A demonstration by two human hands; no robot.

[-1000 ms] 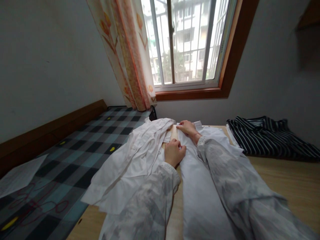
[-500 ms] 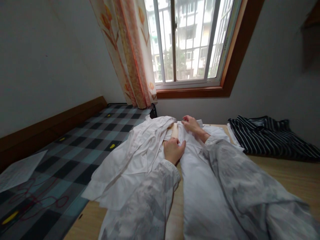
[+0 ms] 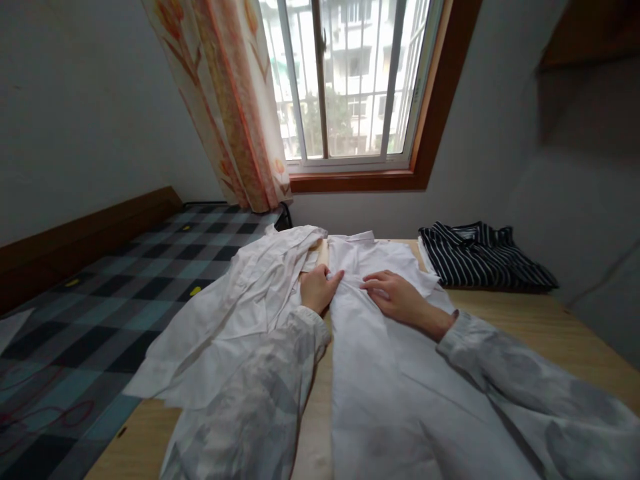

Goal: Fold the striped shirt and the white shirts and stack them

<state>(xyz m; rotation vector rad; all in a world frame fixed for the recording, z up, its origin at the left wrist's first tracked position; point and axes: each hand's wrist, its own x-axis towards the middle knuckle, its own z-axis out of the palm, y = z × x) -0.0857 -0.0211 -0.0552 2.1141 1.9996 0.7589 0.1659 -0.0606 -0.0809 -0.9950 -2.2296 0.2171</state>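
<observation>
White shirt (image 3: 385, 373) spread flat, collar toward window, on wooden table (image 3: 545, 327), lightly creased.

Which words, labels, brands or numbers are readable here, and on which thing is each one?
None can be read.
White shirt under the left hand and right hand: no print shows.
Striped shirt: no label shows.
Paper on the bed: no text can be made out.

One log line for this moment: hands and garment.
left hand: gripping flat white cotton shirt edge | right hand: flat on it | surface: pale wooden table
</observation>
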